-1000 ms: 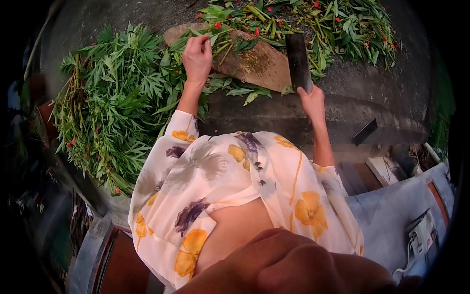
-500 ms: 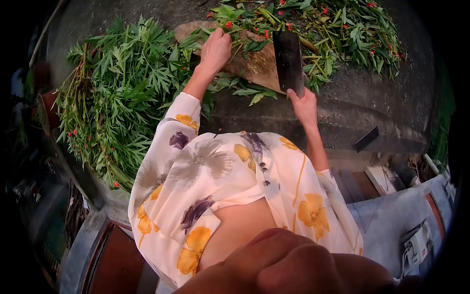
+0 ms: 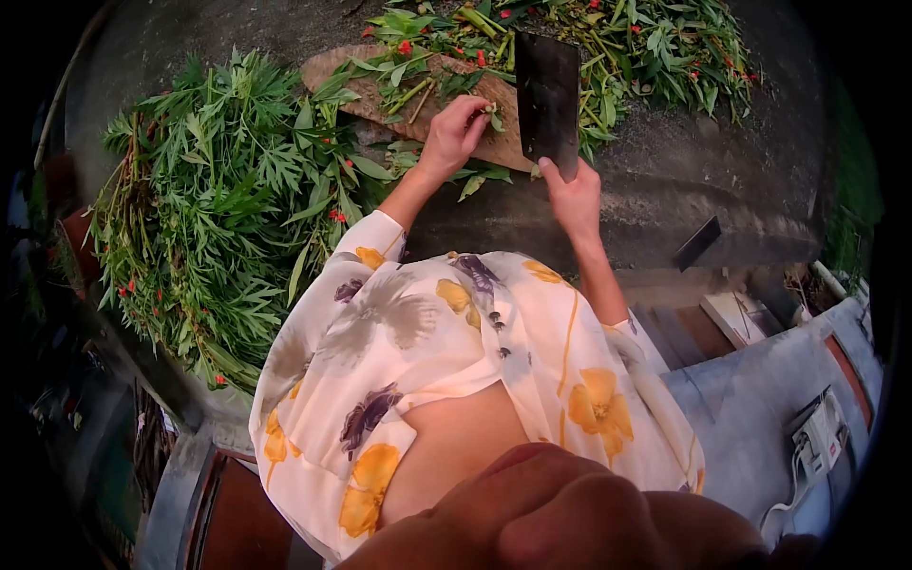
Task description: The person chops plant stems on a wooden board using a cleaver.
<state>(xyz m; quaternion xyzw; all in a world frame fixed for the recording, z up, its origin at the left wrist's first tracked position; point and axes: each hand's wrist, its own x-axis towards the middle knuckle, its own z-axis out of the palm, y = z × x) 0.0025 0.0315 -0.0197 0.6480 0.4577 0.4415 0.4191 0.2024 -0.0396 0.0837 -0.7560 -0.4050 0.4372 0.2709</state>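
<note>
My left hand [image 3: 456,136] is closed in a pinch on a small green sprig [image 3: 494,118], over the right part of a wooden board [image 3: 332,68]. My right hand [image 3: 575,197] grips the handle end of a cleaver [image 3: 548,95], whose broad dark blade points away from me beside the board's right end. Cut stems and leaves [image 3: 410,84] lie on the board's middle. To the left is a large heap of leafy green plants [image 3: 223,190] with a few red flowers. Another pile of stems, leaves and red blossoms [image 3: 665,57] lies beyond the board.
The board rests on a dark, rough stone surface [image 3: 655,180]. A flat dark piece [image 3: 697,243] sticks out at its front edge on the right. Lower right, a white device with a cable [image 3: 819,439] is on a grey surface [image 3: 731,399].
My left hand has moved from the board's far left part toward me and rightward, now with a sprig in its fingers. The cleaver has come closer to that hand.
</note>
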